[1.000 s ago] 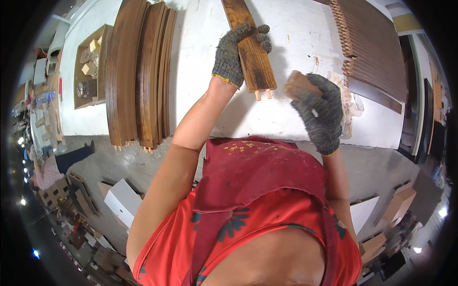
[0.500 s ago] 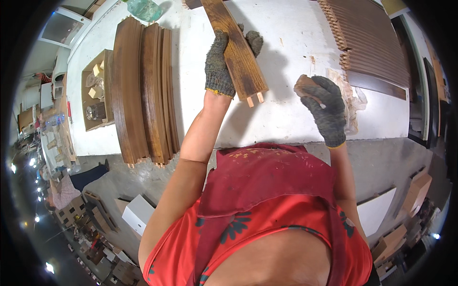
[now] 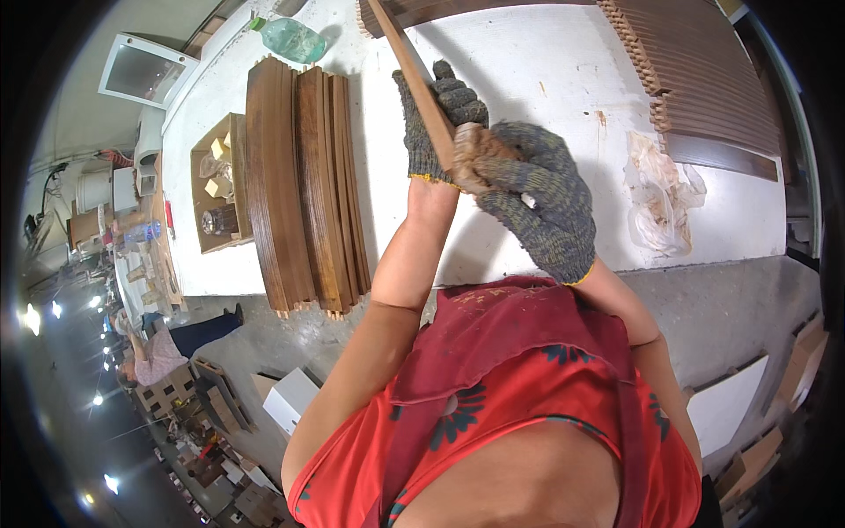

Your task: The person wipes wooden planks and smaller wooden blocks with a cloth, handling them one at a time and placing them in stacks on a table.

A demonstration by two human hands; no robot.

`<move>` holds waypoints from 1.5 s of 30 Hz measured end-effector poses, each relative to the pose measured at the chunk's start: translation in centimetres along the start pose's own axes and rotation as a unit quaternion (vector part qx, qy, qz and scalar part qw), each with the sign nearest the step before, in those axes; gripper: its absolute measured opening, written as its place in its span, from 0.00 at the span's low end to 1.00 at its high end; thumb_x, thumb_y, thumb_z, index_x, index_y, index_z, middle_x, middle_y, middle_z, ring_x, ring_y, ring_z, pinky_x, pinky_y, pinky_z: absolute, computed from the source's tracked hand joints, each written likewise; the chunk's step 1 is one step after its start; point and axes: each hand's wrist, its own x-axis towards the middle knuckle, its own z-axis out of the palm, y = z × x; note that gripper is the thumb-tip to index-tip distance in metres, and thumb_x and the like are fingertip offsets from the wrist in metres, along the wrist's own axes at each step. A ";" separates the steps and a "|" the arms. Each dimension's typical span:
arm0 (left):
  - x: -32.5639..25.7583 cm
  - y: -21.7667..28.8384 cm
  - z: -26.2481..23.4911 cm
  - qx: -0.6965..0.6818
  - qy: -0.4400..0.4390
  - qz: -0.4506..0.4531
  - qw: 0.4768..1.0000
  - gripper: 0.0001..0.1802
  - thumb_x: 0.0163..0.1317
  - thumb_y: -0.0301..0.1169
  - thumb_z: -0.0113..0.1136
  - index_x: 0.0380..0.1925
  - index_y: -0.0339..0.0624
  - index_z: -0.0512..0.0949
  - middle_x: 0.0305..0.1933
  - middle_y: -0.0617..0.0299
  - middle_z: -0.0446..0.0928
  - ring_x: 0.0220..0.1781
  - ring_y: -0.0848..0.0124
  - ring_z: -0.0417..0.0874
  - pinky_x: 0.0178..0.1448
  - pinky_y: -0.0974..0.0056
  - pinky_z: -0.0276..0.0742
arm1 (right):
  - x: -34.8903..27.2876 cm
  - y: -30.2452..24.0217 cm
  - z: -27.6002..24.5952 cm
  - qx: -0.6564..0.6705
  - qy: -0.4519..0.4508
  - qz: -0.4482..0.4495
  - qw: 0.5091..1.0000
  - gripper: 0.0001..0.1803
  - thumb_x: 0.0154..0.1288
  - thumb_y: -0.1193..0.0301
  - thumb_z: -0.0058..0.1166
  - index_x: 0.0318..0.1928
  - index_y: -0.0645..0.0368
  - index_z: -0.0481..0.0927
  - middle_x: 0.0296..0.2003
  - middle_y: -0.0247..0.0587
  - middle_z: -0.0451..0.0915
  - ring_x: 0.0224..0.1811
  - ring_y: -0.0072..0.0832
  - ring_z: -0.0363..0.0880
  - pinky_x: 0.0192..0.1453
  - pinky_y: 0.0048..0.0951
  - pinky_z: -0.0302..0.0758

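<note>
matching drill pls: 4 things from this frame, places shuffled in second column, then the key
Things:
1. wood strip
2. green bottle
3. crumpled plastic bag
4. cardboard box

Places:
A. on the white table, right of the hands
B. far edge of the table, top left
C. held up in the left hand, with the right hand at its near end
D. left of the stack of curved brown boards

Pairs: 1-C, 2-B, 3-A, 4-D

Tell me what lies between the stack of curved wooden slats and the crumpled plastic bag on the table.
Head view: the left hand and right hand, gripping a wooden slat.
</note>
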 end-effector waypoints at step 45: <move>-6.1 6.8 1.6 0.672 0.190 0.104 0.708 0.33 0.59 0.39 0.65 0.62 0.34 0.71 0.47 0.58 0.80 0.45 0.72 0.79 0.53 0.69 0.74 | -13.1 11.9 -3.9 -0.028 -0.018 0.213 0.976 0.21 0.48 0.80 0.70 0.45 0.55 0.83 0.50 0.42 0.77 0.53 0.36 0.76 0.56 0.33 0.77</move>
